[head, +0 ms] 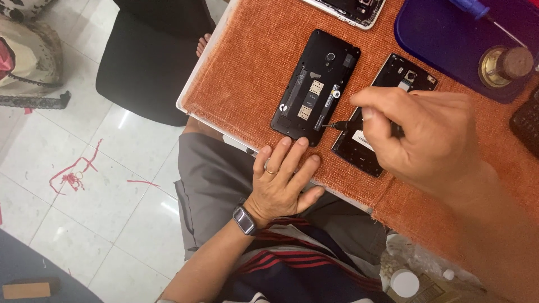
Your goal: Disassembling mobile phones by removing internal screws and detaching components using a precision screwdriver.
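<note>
Black opened phone with its back cover off (pixel 315 87) lies on the orange woven mat (pixel 247 73). My right hand (pixel 432 137) pinches a thin dark screwdriver (pixel 338 126), tip touching the phone's lower edge. My left hand (pixel 281 182) rests flat, fingers spread, fingertips touching the phone's near end.

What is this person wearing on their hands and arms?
The left hand has a thin gold-coloured ring on one finger and a dark, square-faced wristwatch on the wrist. The right hand wears nothing that shows. Both forearms are bare, with no sleeves or gloves in view.
</note>
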